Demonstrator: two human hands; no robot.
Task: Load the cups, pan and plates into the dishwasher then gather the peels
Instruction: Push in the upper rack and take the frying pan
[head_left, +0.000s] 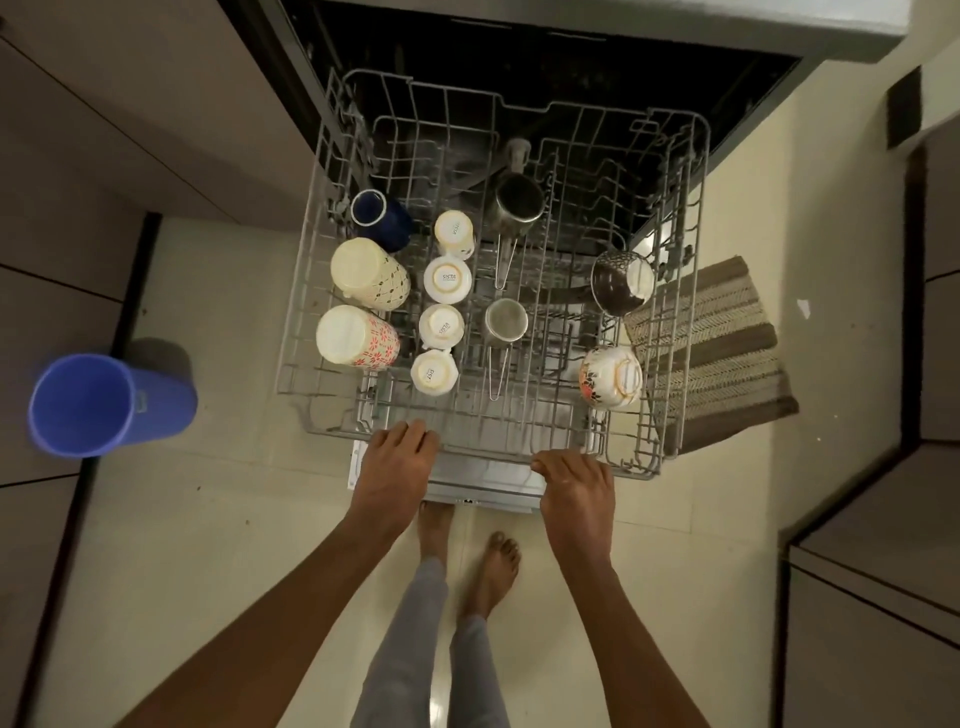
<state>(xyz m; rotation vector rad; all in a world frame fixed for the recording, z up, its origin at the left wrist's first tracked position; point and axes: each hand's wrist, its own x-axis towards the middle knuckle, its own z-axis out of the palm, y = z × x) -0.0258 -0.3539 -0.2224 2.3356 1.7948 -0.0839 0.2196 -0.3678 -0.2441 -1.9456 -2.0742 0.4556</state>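
Wire rack front rail | left hand, right hand grip it | cups beyond

Grey wire rack holding a navy mug, cream mug with dark diamond dots, white mug with red-orange flowers — plus plain white cups. Blue bin; brown-and-beige striped mat.

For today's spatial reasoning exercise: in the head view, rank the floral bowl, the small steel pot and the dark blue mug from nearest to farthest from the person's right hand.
From the right hand, gripping the rack's front rail:
1. Floral bowl, just above it at the rack's right.
2. Small steel pot, mid-rack, up and left.
3. Dark blue mug, far back-left corner.
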